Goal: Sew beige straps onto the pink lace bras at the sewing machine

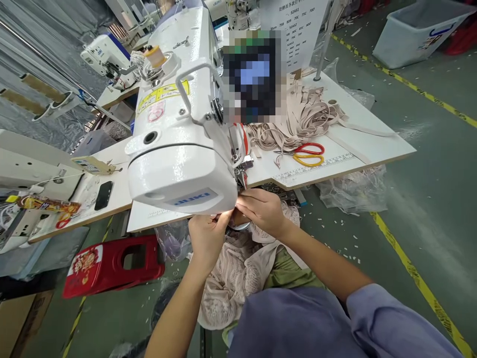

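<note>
At the front of a white JUKI sewing machine (182, 174), both my hands are close together below the needle area. My left hand (206, 241) is closed, thumb and fingers pinched, its fingertips partly behind the machine head. My right hand (263, 211) is closed too, fingers pressed together beside the presser foot (241, 178). Beige lace fabric (238, 278) hangs from between them and bunches over my lap; the edge in my fingers is mostly hidden.
Right of the needle lie scissors (309, 155) with red and yellow handles, by a heap of beige straps (298, 117). A red stool (115, 263) is at lower left. A phone (104, 195) and a bottle (46, 204) rest on the left table. A plastic bin (413, 37) stands far right.
</note>
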Available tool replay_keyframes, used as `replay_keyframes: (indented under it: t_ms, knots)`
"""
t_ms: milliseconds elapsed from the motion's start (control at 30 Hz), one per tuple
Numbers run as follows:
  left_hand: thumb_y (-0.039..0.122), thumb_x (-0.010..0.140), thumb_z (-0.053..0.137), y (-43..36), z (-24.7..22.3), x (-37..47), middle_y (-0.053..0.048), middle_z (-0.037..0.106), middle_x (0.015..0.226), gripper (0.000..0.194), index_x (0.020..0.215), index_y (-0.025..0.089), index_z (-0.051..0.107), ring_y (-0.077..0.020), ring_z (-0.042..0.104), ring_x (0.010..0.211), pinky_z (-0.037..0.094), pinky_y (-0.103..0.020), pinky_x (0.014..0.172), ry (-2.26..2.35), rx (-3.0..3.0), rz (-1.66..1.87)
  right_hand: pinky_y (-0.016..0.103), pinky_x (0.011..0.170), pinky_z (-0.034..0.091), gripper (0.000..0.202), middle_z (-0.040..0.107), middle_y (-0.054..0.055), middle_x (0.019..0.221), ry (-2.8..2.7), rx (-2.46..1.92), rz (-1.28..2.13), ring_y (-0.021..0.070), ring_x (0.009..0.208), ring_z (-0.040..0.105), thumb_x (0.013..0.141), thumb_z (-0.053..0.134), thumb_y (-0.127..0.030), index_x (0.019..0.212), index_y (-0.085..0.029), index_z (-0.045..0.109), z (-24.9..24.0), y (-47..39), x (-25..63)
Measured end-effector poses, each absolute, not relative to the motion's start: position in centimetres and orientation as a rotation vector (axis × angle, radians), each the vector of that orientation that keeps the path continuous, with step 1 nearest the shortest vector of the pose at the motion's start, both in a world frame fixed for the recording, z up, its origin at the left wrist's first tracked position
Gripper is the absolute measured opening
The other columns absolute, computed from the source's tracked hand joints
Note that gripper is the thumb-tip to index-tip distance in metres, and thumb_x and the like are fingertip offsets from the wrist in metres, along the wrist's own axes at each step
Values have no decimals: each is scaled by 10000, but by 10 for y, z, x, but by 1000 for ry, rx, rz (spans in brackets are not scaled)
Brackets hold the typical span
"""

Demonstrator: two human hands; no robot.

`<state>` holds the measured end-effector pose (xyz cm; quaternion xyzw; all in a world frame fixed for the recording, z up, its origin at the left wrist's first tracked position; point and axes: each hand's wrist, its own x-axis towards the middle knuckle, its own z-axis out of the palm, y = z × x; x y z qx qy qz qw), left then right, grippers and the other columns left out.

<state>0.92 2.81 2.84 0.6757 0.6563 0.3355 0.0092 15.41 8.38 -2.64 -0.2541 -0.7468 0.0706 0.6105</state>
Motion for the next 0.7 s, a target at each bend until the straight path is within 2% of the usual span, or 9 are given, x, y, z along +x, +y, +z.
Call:
replay_keyframes:
  t_ms: [67,167,233,300,367,433,533,633,700]
  knots:
    - [334,901,600,28,28,8,-26,753,661,361,593,180,710,-208,714,681,486,-258,630,2055,2135,1053,241,726,543,135,747,51,858,-1725,-569,108,137,786,690,947,563,-154,912,-183,690,-24,85,155]
    - [352,896,624,22,27,3,8,641,476,429,502,182,632,-150,624,496,440,-236,533,2074,2201,1057,254,690,509,157,740,53,827,-1793,-597,72,143,745,668,941,551,-163,846,-179,676,-20,86,159]
    - [345,894,646,13,25,-1,21,637,482,328,613,177,664,-129,598,462,430,-223,508,2020,2299,1099,260,658,475,183,712,38,776,-1881,-649,167,144,709,635,928,518,-159,808,-191,652,-18,82,167]
    - [306,913,633,4,21,-4,-16,742,675,158,866,169,696,-131,655,543,460,-211,535,1829,2495,1116,254,616,436,178,655,15,716,-1973,-694,409,134,659,585,883,506,-142,758,-204,617,-16,74,178]
    - [246,940,586,-1,15,-2,-99,780,944,159,1058,161,651,-139,703,638,490,-212,566,1503,2734,1064,242,573,398,146,595,-7,684,-2034,-685,748,118,613,533,816,526,-125,708,-208,577,-14,63,192]
    - [187,950,540,0,10,4,-155,751,1081,198,1129,152,615,-148,719,684,506,-219,576,1204,2882,972,234,546,372,133,545,-21,663,-2022,-682,1072,109,587,491,776,534,-119,677,-207,552,-13,52,206]
    - [163,951,521,5,6,14,-96,769,913,218,1153,157,603,-148,699,651,502,-232,580,1072,2874,946,232,530,352,139,498,-22,661,-1864,-759,1402,106,579,445,783,521,-136,660,-199,529,-10,45,218]
    - [203,945,555,10,6,18,-15,703,672,108,983,177,653,-128,626,549,451,-232,545,1248,2759,1030,236,525,335,143,480,-23,676,-1698,-827,1551,101,573,412,807,533,-199,665,-192,527,-9,49,214]
    - [230,946,565,11,4,18,5,645,594,138,879,180,674,-114,567,495,390,-231,497,1470,2679,1071,243,537,338,146,486,-23,682,-1621,-875,1569,103,580,410,821,554,-266,698,-188,561,-12,54,206]
